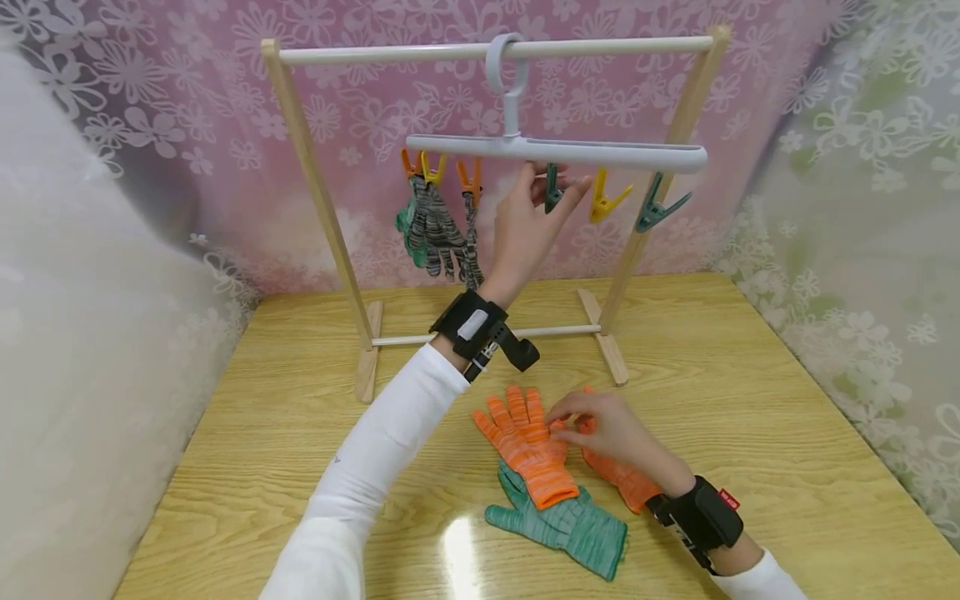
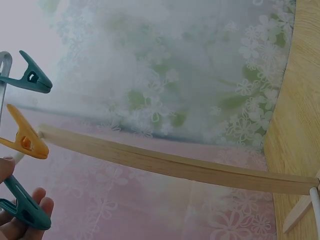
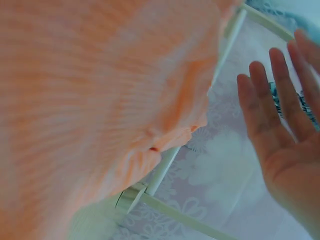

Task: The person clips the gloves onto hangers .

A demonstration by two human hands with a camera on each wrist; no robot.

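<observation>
Staged laundry corner; floral curtains [image 1: 862, 167]; drying rack [image 1: 315, 167]

Wooden drying rack [image 1: 322, 200] stood at back of desk [image 1: 750, 400], white top rod [image 1: 375, 55] across it. Grey hanger [image 1: 555, 150] hung from rod. Grey-black knitted gloves [image 1: 438, 229] hung clipped under orange pegs [image 1: 442, 171] at hanger's left end. Yellow peg [image 1: 606, 200] and teal peg [image 1: 657, 206] dangled bare at right end. Teal glove [image 1: 570, 525] lay flat on desk. Pink floral curtain [image 1: 187, 100] behind, white lace curtain [image 1: 870, 208] at right.
</observation>
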